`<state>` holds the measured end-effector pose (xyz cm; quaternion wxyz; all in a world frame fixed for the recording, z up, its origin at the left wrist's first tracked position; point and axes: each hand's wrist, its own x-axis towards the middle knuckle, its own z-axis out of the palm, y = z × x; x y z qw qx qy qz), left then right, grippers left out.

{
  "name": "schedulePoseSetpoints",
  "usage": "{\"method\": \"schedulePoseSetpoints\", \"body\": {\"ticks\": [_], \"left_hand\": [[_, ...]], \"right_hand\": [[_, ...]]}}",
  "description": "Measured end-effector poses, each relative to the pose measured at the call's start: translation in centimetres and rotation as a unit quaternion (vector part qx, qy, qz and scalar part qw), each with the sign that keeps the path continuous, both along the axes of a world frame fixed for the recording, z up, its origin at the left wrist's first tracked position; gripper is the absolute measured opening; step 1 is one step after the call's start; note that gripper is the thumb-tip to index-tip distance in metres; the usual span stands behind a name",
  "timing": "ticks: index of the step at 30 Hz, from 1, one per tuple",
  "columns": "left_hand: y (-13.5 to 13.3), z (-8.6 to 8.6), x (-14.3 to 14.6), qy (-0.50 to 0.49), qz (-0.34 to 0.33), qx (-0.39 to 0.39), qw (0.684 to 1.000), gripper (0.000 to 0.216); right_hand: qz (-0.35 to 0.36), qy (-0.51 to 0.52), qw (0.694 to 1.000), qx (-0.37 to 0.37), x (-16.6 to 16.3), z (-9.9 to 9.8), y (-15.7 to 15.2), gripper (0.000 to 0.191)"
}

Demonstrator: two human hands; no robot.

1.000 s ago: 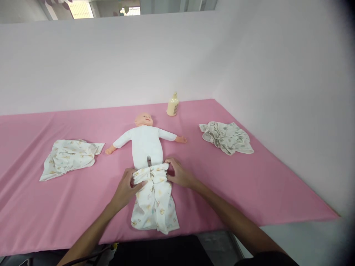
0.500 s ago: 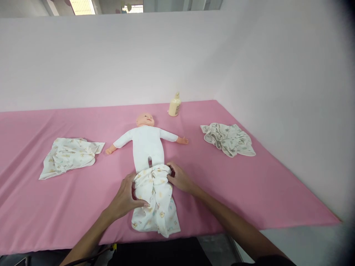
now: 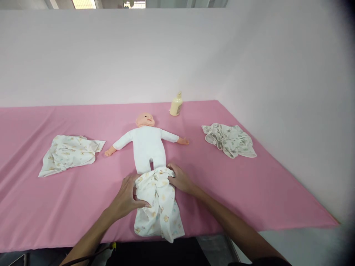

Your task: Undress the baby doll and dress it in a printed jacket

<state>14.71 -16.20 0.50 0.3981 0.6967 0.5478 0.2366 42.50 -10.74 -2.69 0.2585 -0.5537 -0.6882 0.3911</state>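
Note:
A baby doll (image 3: 149,146) with a white cloth body lies on its back, arms spread. Printed baby pants (image 3: 159,203) cover its lower legs, with the waistband bunched below the crotch. My left hand (image 3: 128,194) curves round the left side of the pants, its thumb lying on the front and its fingers at the waistband's edge. On the other side, my right hand (image 3: 179,178) pinches the waistband between thumb and fingers. The doll's feet are hidden inside the cloth.
Pink cloth (image 3: 222,199) covers the table. A crumpled printed garment (image 3: 71,154) lies at left, another grey-green printed garment (image 3: 230,140) at right. A cream pump bottle (image 3: 176,105) stands near the white wall (image 3: 111,55).
The pants' lower end has shifted slightly toward the right and nearer to me. Both hands keep nearly the same hold, and the view has tilted slightly.

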Motion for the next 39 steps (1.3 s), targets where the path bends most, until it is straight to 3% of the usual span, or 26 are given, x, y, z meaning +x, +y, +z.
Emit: {"method": "schedulePoseSetpoints", "body": {"ticks": [4, 9, 11, 19, 26, 31, 39], "left_hand": [[-1.3, -0.6, -0.2, 0.032, -0.026, 0.028, 0.999, 0.104], [-4.2, -1.8, -0.3, 0.081, -0.061, 0.054, 0.993, 0.143], [-5.0, -2.2, 0.0, 0.105, -0.083, 0.076, 0.988, 0.149], [-5.2, -3.0, 1.3, 0.108, -0.045, 0.125, 0.985, 0.134], [-4.5, -2.0, 1.2, 0.082, -0.050, 0.076, 0.992, 0.137], [-4.2, -1.9, 1.2, 0.069, -0.038, 0.066, 0.995, 0.133], [-4.2, -1.2, 1.2, 0.003, -0.004, 0.018, 1.000, 0.122]], "right_hand": [[-0.007, -0.013, 1.000, 0.006, -0.1, -0.1, 0.0, 0.026], [-0.007, -0.028, 0.999, 0.013, -0.1, 0.0, -0.1, 0.025], [-0.007, -0.029, 0.999, 0.010, -0.2, 0.1, -0.1, 0.024], [-0.002, -0.040, 0.999, 0.014, -0.2, 0.1, -0.7, 0.029], [0.025, -0.097, 0.995, -0.015, -0.5, 1.9, -2.2, 0.023], [-0.017, -0.167, 0.986, -0.019, -1.6, 3.1, -4.3, 0.027], [-0.010, -0.108, 0.994, 0.003, -1.3, 3.3, -6.5, 0.020]]}}
